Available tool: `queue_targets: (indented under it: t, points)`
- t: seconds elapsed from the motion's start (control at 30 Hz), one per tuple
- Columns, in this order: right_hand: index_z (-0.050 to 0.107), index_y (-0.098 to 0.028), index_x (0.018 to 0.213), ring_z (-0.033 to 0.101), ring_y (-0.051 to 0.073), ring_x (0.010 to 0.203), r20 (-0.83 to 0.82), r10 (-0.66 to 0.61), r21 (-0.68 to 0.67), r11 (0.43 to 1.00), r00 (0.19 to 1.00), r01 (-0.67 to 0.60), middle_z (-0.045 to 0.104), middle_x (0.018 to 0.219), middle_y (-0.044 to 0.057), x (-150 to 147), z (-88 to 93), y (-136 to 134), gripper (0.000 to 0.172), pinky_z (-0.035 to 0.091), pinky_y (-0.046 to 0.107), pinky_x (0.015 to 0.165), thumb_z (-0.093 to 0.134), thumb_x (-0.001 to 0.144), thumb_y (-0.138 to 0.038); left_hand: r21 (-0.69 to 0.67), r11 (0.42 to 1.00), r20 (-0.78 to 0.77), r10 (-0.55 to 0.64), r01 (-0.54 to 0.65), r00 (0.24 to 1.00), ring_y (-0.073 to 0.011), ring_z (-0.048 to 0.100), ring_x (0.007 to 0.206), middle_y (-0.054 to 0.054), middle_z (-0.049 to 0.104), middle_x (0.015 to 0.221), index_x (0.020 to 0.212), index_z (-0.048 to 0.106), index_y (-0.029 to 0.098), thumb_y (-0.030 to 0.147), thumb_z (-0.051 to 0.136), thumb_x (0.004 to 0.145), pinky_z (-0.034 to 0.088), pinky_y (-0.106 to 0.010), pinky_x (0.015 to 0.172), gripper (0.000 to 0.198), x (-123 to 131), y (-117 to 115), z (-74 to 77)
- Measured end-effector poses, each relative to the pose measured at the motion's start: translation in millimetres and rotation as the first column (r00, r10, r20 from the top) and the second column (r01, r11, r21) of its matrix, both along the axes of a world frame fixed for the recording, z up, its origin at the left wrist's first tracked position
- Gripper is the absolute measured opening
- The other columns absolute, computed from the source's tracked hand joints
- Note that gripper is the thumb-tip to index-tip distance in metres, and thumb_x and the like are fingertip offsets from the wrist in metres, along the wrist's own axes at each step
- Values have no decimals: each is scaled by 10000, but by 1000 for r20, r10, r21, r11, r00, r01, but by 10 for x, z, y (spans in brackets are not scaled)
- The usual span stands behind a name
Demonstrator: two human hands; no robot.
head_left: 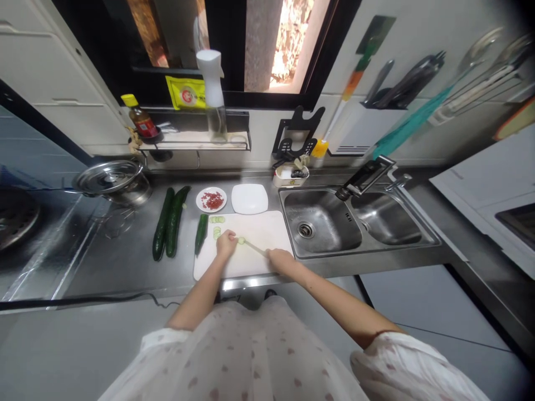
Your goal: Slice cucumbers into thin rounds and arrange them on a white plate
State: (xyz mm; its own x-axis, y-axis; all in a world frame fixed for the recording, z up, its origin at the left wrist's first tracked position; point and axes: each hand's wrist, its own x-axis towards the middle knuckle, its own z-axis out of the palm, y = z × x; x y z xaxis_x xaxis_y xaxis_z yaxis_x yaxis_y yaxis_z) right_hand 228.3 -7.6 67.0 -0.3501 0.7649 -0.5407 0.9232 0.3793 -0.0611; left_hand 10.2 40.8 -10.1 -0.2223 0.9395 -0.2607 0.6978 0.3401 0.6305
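My right hand point(281, 260) grips a knife point(258, 249) by its handle, low over the right part of a white cutting board point(263, 223). The blade points left, and a pale green cucumber slice point(241, 240) lies at its tip. Just left of that slice is my left hand point(226, 244), fingers drawn together; whatever they hold is too small to make out. Behind this hand, several cucumber slices point(217, 220) lie in short overlapping rows. A cut piece of cucumber point(201, 234) rests along the board's left edge.
Two whole cucumbers point(171, 223) lie left of the board. Behind it stand a small plate point(202, 205) of chopped red bits and a white square dish point(249, 199). A double sink point(321, 220) adjoins on the right. A lidded steel pot point(121, 184) stands far left.
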Motion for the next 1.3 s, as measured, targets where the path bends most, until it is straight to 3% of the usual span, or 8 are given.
queue_targets:
  t: [0.53, 1.3]
  points:
    - [594, -125, 1107, 667, 244, 947, -29, -14, 24, 1000, 999, 15, 682, 1001, 160, -189, 38, 81, 303, 510, 330, 763, 374, 900, -107, 2, 1000, -13, 3, -3, 1000, -164, 633, 777, -17, 683, 806, 924, 674, 199, 170, 631, 748, 429, -237, 696, 184, 6, -1, 7]
    - [559, -172, 1124, 650, 240, 938, -19, -157, 4, 988, 987, 157, 677, 993, 137, 91, 99, -266, 271, 438, 285, 712, 393, 909, -177, 84, 992, -93, -90, 98, 992, -191, 609, 891, -70, 643, 925, 1036, 605, 173, 199, 544, 835, 431, -276, 808, 211, 119, -164, -11]
